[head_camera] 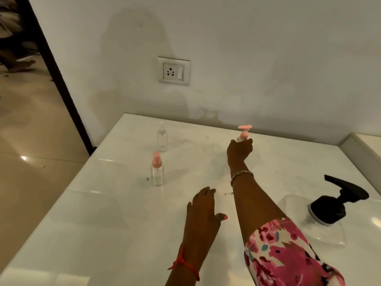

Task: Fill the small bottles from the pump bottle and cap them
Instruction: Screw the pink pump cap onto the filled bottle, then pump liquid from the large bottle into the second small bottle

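Toward the back of the glossy white stone-look table (pixel 103 213), your right hand (pixel 239 151) has its fingers curled round a small bottle (pixel 244 134). Its body is mostly hidden in your grip; only the pale shoulder, pink collar & flat pink pump head show. It stands upright, long axis vertical, head lying crosswise on top; can't tell which way the spout faces.

Your left hand (pixel 203 205) is palm down, low over the near-centre tabletop, fingers straight & close together, holding nothing. Can't tell if it touches the surface.

Left of centre stand 2 slim clear plastic cylinders, both upright & apart from each other: the pink-capped bottle (pixel 157 169) nearer you, the clear-capped bottle (pixel 162 137) behind it.

At far right sits the big pump bottle (pixel 338 205): clear squarish body, matte black pump, upright, nozzle pointing back-left.

A metal-link bracelet (pixel 241 175) is on your right wrist, a red thread (pixel 183 263) on your left, w/ a pink floral sleeve (pixel 288 254) on your right arm.
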